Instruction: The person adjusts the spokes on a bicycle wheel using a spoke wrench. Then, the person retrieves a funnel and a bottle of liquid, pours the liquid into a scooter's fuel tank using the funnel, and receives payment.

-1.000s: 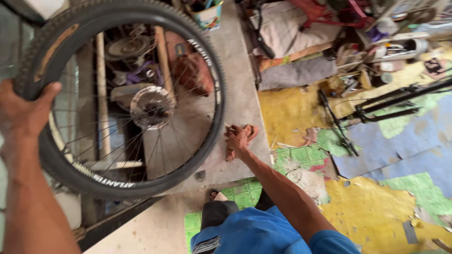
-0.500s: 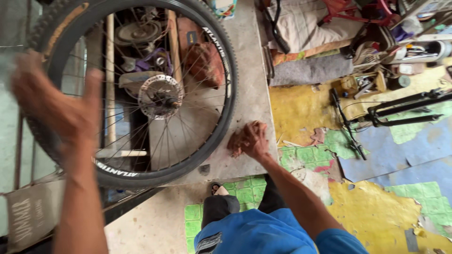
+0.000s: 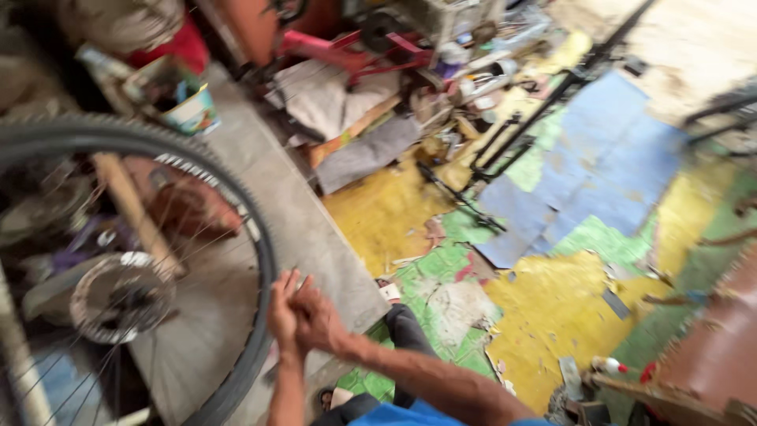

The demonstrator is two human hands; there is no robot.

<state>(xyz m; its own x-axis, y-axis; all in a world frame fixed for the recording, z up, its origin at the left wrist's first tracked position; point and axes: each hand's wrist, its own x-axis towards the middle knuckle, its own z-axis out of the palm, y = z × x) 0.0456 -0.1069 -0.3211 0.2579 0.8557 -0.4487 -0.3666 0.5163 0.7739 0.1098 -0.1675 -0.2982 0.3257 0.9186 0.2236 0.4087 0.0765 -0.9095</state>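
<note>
Head view: the left hand (image 3: 282, 315) and right hand (image 3: 317, 319) meet at about six o'clock in the picture, pressed against each other with fingers loosely curled; neither grasps anything, so far as the blur lets one tell. The black knobby-tyred spoked bicycle wheel (image 3: 260, 237) stands just beside them at nine o'clock, its silver hub disc (image 3: 122, 296) further left. The grey concrete ledge (image 3: 307, 229) runs toward twelve o'clock under the wheel. A painted patchwork floor (image 3: 552, 300) lies at three o'clock. Judging from this, the free-standing wheel wants a steadying grip on the rim nearest the hands.
</note>
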